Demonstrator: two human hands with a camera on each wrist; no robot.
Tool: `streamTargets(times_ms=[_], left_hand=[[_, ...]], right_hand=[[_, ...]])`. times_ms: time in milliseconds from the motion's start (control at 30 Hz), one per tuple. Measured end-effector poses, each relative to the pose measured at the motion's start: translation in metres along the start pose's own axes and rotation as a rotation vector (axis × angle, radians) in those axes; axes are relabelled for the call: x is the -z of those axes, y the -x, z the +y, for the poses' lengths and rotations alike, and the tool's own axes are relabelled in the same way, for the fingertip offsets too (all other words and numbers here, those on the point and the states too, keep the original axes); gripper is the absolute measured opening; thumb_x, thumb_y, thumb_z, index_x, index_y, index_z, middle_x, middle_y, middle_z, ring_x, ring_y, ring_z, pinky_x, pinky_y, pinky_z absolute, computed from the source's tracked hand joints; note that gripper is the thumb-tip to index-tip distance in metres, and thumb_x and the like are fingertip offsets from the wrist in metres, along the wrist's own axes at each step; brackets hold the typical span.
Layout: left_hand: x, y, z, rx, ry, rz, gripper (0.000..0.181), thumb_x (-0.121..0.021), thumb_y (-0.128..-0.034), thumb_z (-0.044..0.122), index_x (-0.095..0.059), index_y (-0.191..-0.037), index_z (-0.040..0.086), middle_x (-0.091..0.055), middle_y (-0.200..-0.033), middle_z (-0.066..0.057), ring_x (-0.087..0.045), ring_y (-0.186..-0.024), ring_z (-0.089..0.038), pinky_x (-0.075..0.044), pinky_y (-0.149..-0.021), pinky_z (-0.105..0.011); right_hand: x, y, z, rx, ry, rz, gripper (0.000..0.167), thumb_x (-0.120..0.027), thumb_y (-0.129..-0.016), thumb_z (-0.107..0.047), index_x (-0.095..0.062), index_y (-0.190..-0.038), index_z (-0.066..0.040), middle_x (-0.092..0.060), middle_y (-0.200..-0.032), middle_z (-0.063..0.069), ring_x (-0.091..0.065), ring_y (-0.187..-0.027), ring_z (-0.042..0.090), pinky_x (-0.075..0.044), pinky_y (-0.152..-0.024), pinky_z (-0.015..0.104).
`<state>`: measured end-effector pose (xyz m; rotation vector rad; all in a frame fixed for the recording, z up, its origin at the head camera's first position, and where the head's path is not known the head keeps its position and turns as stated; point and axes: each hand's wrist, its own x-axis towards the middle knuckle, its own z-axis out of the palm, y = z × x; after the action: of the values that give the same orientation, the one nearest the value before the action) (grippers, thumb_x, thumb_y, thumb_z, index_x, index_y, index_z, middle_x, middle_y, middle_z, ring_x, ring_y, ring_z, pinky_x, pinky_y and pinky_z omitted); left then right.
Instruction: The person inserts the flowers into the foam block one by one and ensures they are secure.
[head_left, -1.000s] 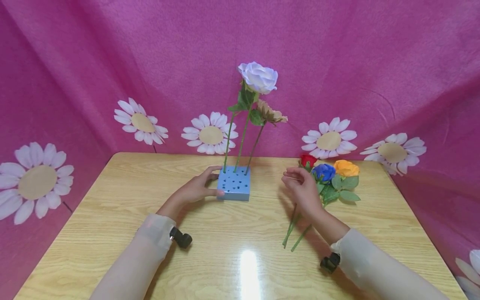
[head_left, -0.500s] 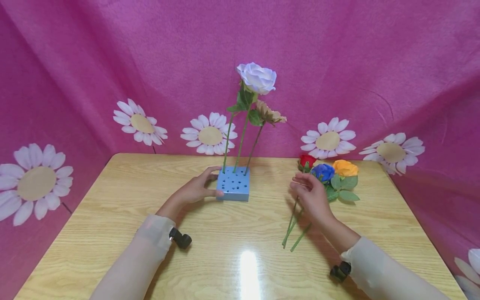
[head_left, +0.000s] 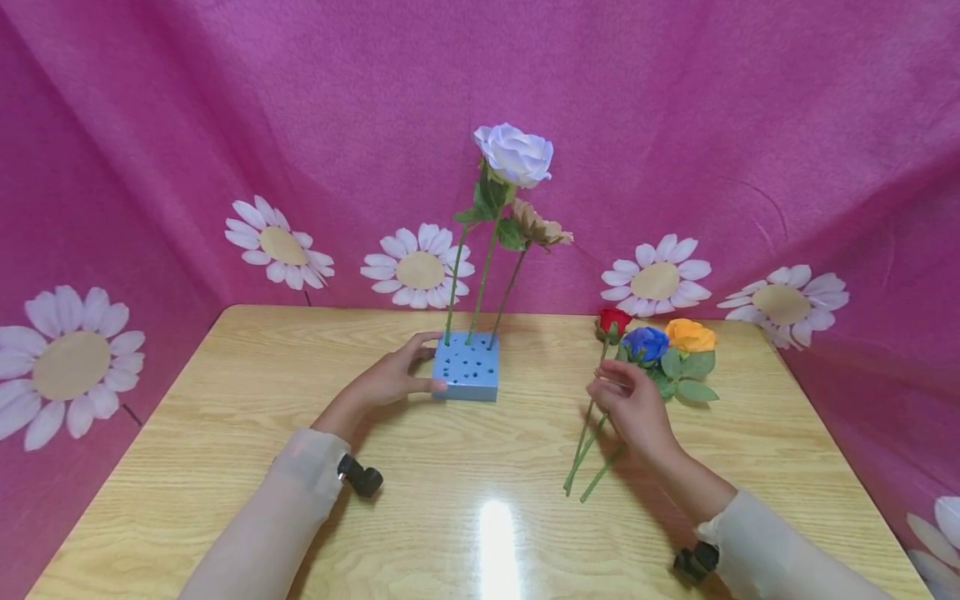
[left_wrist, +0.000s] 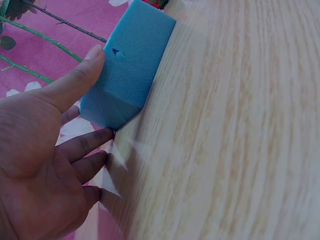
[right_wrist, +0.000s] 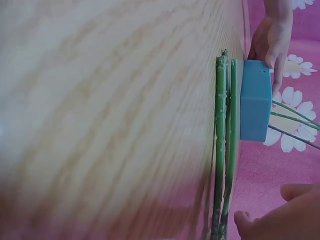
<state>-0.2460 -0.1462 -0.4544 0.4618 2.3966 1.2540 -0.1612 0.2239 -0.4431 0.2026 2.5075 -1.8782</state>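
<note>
My left hand (head_left: 386, 379) holds the left side of a blue foam block (head_left: 467, 367), thumb on its front face in the left wrist view. Three stems stand in the block's back holes, with a pale white rose (head_left: 513, 156) and a beige flower (head_left: 542, 227) on top. At the right lie a red rose (head_left: 615, 320), a blue rose (head_left: 645, 342) and an orange rose (head_left: 692, 335). Over their green stems (right_wrist: 220, 125) hovers my right hand (head_left: 637, 412), its thumb and fingers apart in the right wrist view (right_wrist: 285, 217), gripping nothing visible.
A wooden table (head_left: 420, 492) has its back edge against a pink curtain (head_left: 337, 108) printed with large daisies. Green leaves (head_left: 697, 367) spread below the orange rose. The standing stems rise above the block's back edge.
My right hand has moved right and slightly toward the table's front, uncovering more of the red rose's stem. My left hand and the block have stayed in place.
</note>
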Motion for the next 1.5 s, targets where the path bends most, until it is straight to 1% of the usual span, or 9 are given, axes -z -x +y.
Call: streamTargets(times_ms=[133,333,433,533,633,767,933,1100,1500], left_hand=[[0.000,0.000,0.000,0.000,-0.002,-0.001,0.089,-0.082,-0.0890,0.038,-0.028,-0.159,0.033,-0.041,-0.162,-0.015,-0.025,-0.155,-0.035,-0.015,-0.123,-0.064],[0.000,0.000,0.001,-0.008,-0.003,-0.003,0.089,-0.082,-0.0892,0.037,-0.027,-0.160,0.031,-0.040,-0.162,-0.016,-0.026,-0.155,-0.035,-0.015,-0.124,-0.063],[0.000,-0.001,0.001,-0.008,-0.006,-0.001,0.089,-0.082,-0.0893,0.036,-0.028,-0.160,0.032,-0.041,-0.162,-0.015,-0.025,-0.155,-0.034,-0.015,-0.124,-0.062],[-0.001,-0.002,0.000,-0.011,-0.008,0.001,0.088,-0.082,-0.0894,0.036,-0.028,-0.159,0.032,-0.042,-0.161,-0.015,-0.026,-0.155,-0.034,-0.015,-0.124,-0.063],[-0.001,-0.002,0.001,-0.026,-0.011,0.004,0.088,-0.081,-0.0898,0.035,-0.028,-0.160,0.030,-0.043,-0.161,-0.016,-0.027,-0.155,-0.035,-0.016,-0.124,-0.062],[-0.001,-0.002,0.001,-0.046,-0.015,0.010,0.087,-0.081,-0.0906,0.034,-0.028,-0.160,0.027,-0.044,-0.159,-0.020,-0.029,-0.154,-0.036,-0.016,-0.124,-0.061],[-0.001,-0.002,0.000,-0.036,-0.028,0.009,0.088,-0.080,-0.0907,0.037,-0.027,-0.160,0.028,-0.043,-0.159,-0.019,-0.028,-0.154,-0.036,-0.017,-0.124,-0.061],[-0.001,-0.002,0.001,-0.029,-0.012,0.005,0.088,-0.081,-0.0897,0.036,-0.028,-0.160,0.032,-0.043,-0.160,-0.016,-0.027,-0.155,-0.034,-0.016,-0.124,-0.061],[-0.001,0.000,0.001,-0.033,-0.004,0.002,0.087,-0.081,-0.0904,0.034,-0.028,-0.159,0.031,-0.042,-0.161,-0.016,-0.027,-0.154,-0.036,-0.017,-0.123,-0.063]], right_hand=[[0.001,0.004,0.000,-0.015,0.024,-0.004,0.055,-0.065,-0.100,-0.005,-0.042,-0.147,0.011,-0.052,-0.146,0.031,-0.056,-0.133,0.042,-0.050,-0.085,0.009],[0.000,0.008,0.003,-0.032,0.041,-0.014,0.057,-0.067,-0.098,-0.002,-0.039,-0.146,0.014,-0.050,-0.145,0.033,-0.055,-0.133,0.044,-0.049,-0.085,0.008],[-0.001,0.009,0.005,-0.035,0.079,-0.009,0.058,-0.069,-0.097,-0.002,-0.040,-0.145,0.014,-0.051,-0.143,0.034,-0.056,-0.131,0.044,-0.051,-0.087,0.011],[-0.003,0.010,0.007,-0.027,0.143,0.006,0.059,-0.071,-0.095,-0.003,-0.042,-0.143,0.014,-0.053,-0.141,0.034,-0.057,-0.129,0.044,-0.054,-0.094,0.022],[-0.005,0.010,0.010,-0.015,0.211,0.025,0.061,-0.072,-0.093,-0.005,-0.044,-0.144,0.012,-0.055,-0.141,0.032,-0.058,-0.129,0.042,-0.053,-0.103,0.036],[-0.007,0.009,0.012,0.007,0.270,0.039,0.061,-0.074,-0.092,-0.005,-0.046,-0.142,0.012,-0.057,-0.138,0.032,-0.059,-0.127,0.042,-0.050,-0.106,0.048],[-0.007,0.007,0.013,0.012,0.315,0.038,0.063,-0.077,-0.089,-0.006,-0.047,-0.140,0.014,-0.061,-0.131,0.033,-0.060,-0.123,0.043,-0.051,-0.104,0.051],[-0.007,0.004,0.014,0.017,0.355,0.035,0.064,-0.079,-0.087,-0.008,-0.048,-0.139,0.013,-0.062,-0.127,0.030,-0.061,-0.119,0.041,-0.052,-0.101,0.050],[-0.011,-0.003,0.017,0.038,0.391,0.046,0.066,-0.085,-0.081,-0.014,-0.052,-0.132,0.012,-0.064,-0.114,0.024,-0.063,-0.105,0.034,-0.051,-0.094,0.047]])
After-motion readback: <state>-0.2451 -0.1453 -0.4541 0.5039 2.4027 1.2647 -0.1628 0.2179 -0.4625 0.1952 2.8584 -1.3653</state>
